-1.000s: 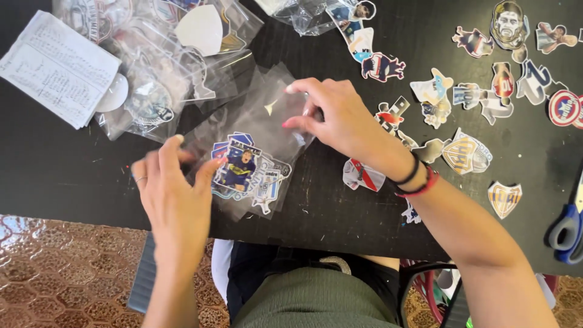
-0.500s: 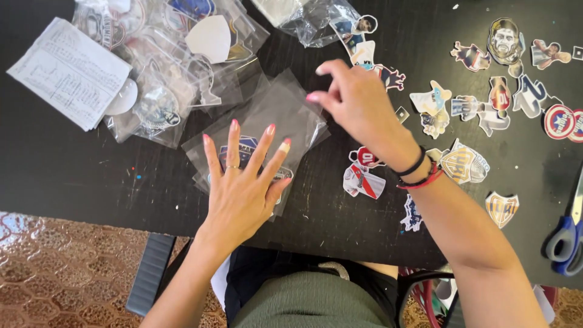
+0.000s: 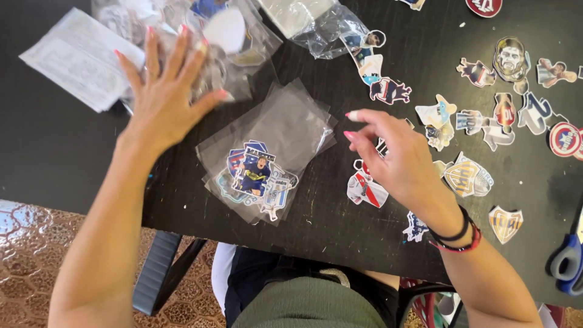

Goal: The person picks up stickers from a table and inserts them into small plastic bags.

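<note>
On the black table (image 3: 54,158), my left hand (image 3: 164,100) lies spread flat and empty over the heap of clear bags (image 3: 237,42), well apart from the filled sticker bag (image 3: 267,155). My right hand (image 3: 398,164) hovers half-curled, holding nothing, above loose stickers (image 3: 364,188); a careless sweep could scatter them.

Left hand (image 3: 167,100) spread flat on clear bag pile (image 3: 237,45); right hand (image 3: 404,164) hovers beside sticker-filled sleeve (image 3: 264,158), black table (image 3: 54,158).

Likely home craft table (image 3: 73,164): sticker cutouts (image 3: 467,177), scissors (image 3: 568,258), patterned tile floor (image 3: 30,255).
</note>
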